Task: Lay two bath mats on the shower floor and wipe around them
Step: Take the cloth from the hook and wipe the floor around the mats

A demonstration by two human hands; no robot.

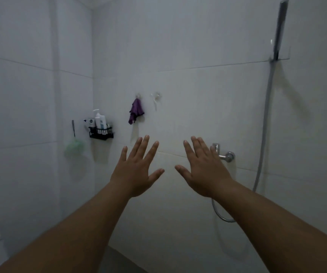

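My left hand point(137, 168) and my right hand point(202, 168) are stretched out in front of me, backs up, fingers spread, holding nothing. Both are raised before the tiled shower wall. A purple cloth point(136, 111) hangs from a hook on that wall, above and beyond my left hand. No bath mat is in view. Only a thin dark strip of the shower floor point(117, 261) shows between my forearms at the bottom.
A black wall caddy point(101, 133) holds bottles in the corner, with a green bath sponge point(74, 148) hanging left of it. A chrome tap point(225, 155) sits behind my right hand. The shower head point(280, 28) and its hose point(265, 123) run down the right.
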